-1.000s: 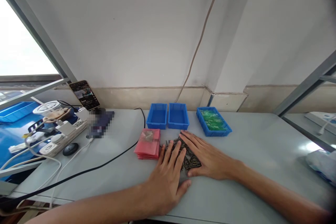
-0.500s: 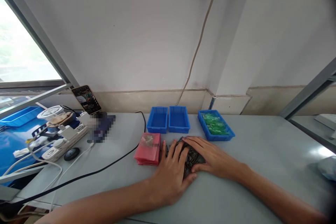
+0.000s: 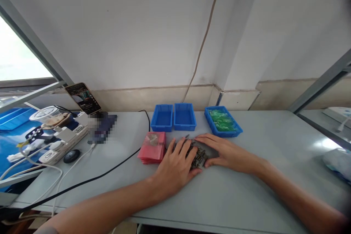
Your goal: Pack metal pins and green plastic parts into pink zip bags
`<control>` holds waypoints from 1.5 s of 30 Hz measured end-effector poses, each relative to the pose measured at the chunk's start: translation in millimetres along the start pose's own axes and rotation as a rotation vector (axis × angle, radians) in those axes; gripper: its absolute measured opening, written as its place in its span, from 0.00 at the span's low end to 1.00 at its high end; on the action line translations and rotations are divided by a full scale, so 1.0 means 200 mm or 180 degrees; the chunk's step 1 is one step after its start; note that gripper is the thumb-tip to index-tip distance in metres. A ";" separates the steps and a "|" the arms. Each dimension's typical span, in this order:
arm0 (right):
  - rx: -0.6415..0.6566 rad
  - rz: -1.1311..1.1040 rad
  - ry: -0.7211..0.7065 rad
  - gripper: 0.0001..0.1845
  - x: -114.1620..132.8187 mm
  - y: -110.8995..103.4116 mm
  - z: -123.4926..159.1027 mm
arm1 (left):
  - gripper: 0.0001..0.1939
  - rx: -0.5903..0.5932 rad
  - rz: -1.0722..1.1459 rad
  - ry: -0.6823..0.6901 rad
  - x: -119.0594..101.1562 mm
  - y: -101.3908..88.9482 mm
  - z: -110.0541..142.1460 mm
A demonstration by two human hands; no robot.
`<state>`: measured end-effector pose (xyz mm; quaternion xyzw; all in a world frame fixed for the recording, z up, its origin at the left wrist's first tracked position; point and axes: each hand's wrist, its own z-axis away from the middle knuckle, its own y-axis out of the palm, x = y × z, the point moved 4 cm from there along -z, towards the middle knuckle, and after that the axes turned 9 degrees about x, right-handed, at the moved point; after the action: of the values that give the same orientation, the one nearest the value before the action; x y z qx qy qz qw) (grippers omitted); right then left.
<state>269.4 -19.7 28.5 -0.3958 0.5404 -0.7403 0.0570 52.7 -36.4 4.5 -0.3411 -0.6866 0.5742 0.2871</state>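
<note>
A heap of small dark metal pins (image 3: 199,154) lies on the grey table (image 3: 246,197), in front of the blue trays. My left hand (image 3: 175,168) lies flat on the table with fingers stretched out, its fingertips touching the left side of the heap. My right hand (image 3: 227,151) lies flat against the right side of the heap, fingers extended and together. Both hands cup the heap between them. Part of the heap is hidden under the fingers.
A stack of pink bags (image 3: 153,148) lies just left of my left hand. Two empty blue trays (image 3: 173,117) and a blue tray with green parts (image 3: 222,120) stand behind. A black cable (image 3: 109,172), power strip (image 3: 63,140) and phone (image 3: 82,98) are at left.
Both hands have drawn closer together around the heap, which is now more compact. The view has shifted slightly.
</note>
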 end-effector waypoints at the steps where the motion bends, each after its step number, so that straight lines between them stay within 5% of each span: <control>1: -0.0015 -0.0012 0.0018 0.45 0.00 -0.01 0.01 | 0.33 -0.0003 -0.0079 0.0014 0.00 0.00 0.00; 16: -0.0633 0.0509 -0.0393 0.31 -0.02 0.00 -0.04 | 0.25 0.0026 -0.0431 0.0177 -0.03 -0.07 0.00; 45: -0.0567 0.0628 -0.0477 0.28 -0.01 -0.01 -0.09 | 0.22 -0.0065 -0.0466 0.0321 -0.03 -0.06 -0.01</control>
<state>260.1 -4.6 28.1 -0.3984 0.6345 -0.6486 0.1343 56.6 -41.9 16.8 -0.3214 -0.7002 0.5268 0.3590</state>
